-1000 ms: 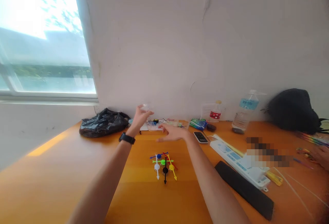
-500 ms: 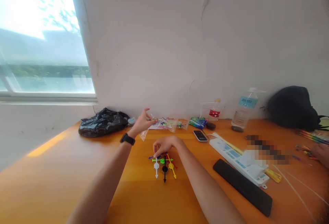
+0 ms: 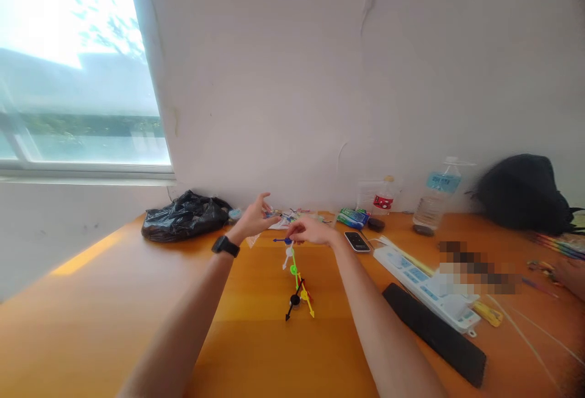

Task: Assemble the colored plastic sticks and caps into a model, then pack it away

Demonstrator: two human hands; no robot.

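Note:
My right hand (image 3: 313,230) pinches at a blue arrow-shaped plastic piece (image 3: 280,240); whether it grips the white one too cannot be made out. Just beneath the fingertips are a white arrow piece (image 3: 289,253) and a green one (image 3: 294,270), strung downward in a line. Closer to me, a black arrow piece (image 3: 295,300) and a yellow one (image 3: 304,295) lie together, with a bit of red piece (image 3: 309,294) partly hidden behind them. My left hand (image 3: 255,218), with a black watch on its wrist, hovers open beside small plastic bags (image 3: 295,217), fingers apart and holding nothing.
A black plastic bag (image 3: 185,218) rests at the back left. Rightward are a green-blue packet (image 3: 354,217), a phone-like device (image 3: 357,241), two bottles, a white power strip (image 3: 423,288) and a long black object (image 3: 434,332). Another person's hand (image 3: 571,273) shows at the right edge.
My right hand has moved away from me, drawing the blue, white and green pieces into a line. The black piece has turned; the yellow one stays nearby. My left hand has hardly moved.

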